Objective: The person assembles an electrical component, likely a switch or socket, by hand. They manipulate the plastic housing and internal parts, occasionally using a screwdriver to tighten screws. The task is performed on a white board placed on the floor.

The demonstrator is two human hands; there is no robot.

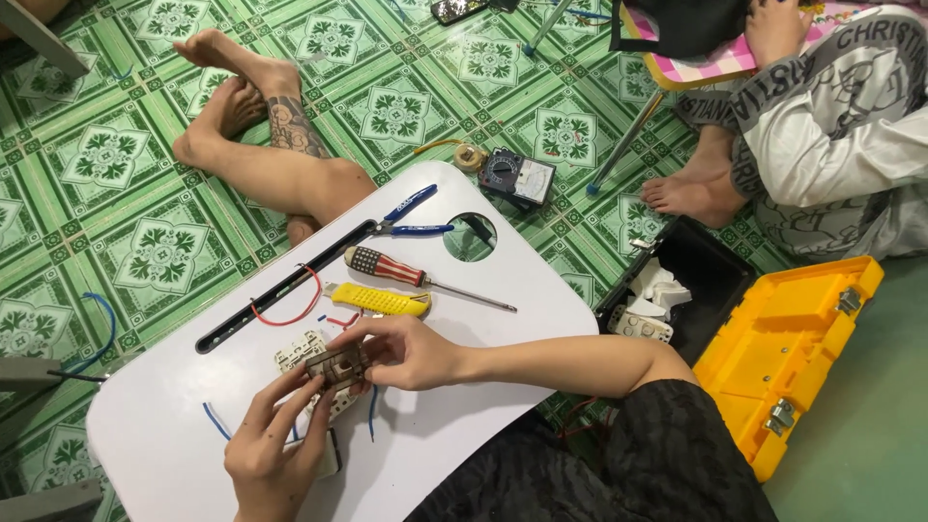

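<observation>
I hold a small brown switch part (336, 365) between both my hands, just above the white tray table (483, 406). My right hand (411, 350) is closed on its right side, and the fingers of my left hand (275, 445) grip it from below. Under it lies a white switch plate (298, 352). Near them lie a yellow cutter (379, 301), a screwdriver (406, 274) and blue pliers (411, 217).

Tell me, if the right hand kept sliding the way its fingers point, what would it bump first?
Probably the brown switch part that the right hand already pinches; past it, the left hand fingertips.
</observation>
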